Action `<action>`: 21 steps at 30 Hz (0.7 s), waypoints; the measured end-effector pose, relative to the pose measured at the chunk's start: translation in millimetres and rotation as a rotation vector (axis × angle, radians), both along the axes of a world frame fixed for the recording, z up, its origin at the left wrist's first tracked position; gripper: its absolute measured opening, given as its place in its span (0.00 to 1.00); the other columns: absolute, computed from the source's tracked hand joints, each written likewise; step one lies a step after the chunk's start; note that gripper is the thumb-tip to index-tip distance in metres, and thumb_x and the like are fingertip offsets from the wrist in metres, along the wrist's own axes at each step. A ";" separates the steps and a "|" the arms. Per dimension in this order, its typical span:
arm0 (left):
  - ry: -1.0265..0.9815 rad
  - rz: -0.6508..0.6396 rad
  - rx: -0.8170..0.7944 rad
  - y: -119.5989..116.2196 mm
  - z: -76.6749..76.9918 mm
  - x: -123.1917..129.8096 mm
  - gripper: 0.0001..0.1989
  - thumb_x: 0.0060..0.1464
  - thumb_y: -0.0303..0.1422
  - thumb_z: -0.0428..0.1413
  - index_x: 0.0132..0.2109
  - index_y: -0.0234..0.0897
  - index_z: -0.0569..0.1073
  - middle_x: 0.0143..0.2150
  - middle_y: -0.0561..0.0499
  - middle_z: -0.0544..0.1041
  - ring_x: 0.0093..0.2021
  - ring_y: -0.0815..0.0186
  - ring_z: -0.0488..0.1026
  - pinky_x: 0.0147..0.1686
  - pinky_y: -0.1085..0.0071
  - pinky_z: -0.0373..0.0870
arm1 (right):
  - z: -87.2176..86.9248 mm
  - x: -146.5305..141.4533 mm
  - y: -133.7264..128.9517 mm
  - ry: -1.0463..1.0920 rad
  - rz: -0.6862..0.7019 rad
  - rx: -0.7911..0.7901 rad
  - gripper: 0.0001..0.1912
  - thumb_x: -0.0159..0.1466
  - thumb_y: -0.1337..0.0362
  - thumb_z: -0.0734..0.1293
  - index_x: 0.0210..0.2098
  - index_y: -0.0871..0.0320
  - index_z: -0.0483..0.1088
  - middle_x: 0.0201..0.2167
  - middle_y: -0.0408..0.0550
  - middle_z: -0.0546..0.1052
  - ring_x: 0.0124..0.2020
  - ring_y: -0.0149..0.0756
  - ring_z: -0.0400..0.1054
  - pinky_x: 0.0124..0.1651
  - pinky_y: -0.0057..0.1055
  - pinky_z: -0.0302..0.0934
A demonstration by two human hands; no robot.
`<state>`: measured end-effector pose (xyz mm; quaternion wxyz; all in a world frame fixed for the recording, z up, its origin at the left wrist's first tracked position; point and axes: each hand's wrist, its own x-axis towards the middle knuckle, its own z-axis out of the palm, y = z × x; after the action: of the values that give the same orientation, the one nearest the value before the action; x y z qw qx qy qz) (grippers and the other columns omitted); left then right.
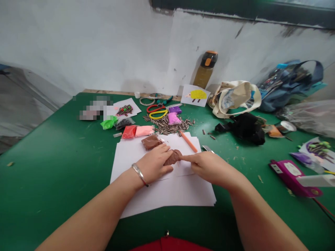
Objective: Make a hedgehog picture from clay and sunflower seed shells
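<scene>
A flattened lump of brown clay [173, 157] lies on white paper [167, 195] in the middle of the table. Resting flat over its left part is my left hand [155, 162], fingers spread, with a silver bracelet at the wrist. My right hand [206, 166] touches the clay's right edge with a stretched index finger, the other fingers curled under. Just behind my left hand sits a packet of brown clay [151, 142]. An orange stick-like tool [188, 142] lies at the paper's back right, and a blade [208, 149] shows partly behind my right hand.
Striped seeds [167, 125], red clay [129, 131], pink clay [144, 130] and yellow-handled scissors [158, 114] lie behind the paper. A bottle [205, 71], a hedgehog drawing [195, 95] and a cloth bag [235, 99] stand by the wall. A magenta device [294, 177] lies right.
</scene>
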<state>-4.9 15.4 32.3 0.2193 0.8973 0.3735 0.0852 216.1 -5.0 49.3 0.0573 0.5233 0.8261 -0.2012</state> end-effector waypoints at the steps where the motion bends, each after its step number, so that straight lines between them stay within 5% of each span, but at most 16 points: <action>1: -0.005 -0.001 0.005 -0.1 -0.1 0.1 0.12 0.54 0.35 0.56 0.44 0.34 0.68 0.44 0.45 0.68 0.46 0.58 0.64 0.47 0.62 0.63 | 1.2 0.5 -0.3 0.011 -0.019 0.008 0.29 0.61 0.68 0.54 0.59 0.40 0.62 0.38 0.44 0.79 0.34 0.36 0.70 0.32 0.28 0.52; 11: -0.060 -0.006 -0.018 3.1 -0.5 -0.6 0.11 0.53 0.30 0.56 0.45 0.36 0.67 0.43 0.47 0.70 0.45 0.59 0.65 0.46 0.63 0.63 | -8.5 -22.0 6.9 -0.026 -0.037 0.068 0.26 0.59 0.68 0.55 0.57 0.50 0.61 0.35 0.47 0.78 0.31 0.38 0.69 0.29 0.29 0.46; 21: -0.076 -0.013 -0.041 5.3 2.5 -3.0 0.09 0.52 0.27 0.55 0.42 0.36 0.68 0.41 0.48 0.71 0.45 0.60 0.66 0.46 0.65 0.63 | -12.8 -22.3 8.8 0.034 -0.011 0.067 0.26 0.59 0.70 0.55 0.54 0.43 0.64 0.40 0.40 0.78 0.34 0.35 0.70 0.30 0.28 0.49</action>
<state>-7.8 20.7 34.8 0.2521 0.8911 0.3608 0.1103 193.9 3.8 36.5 0.0245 0.5260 0.8303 -0.1825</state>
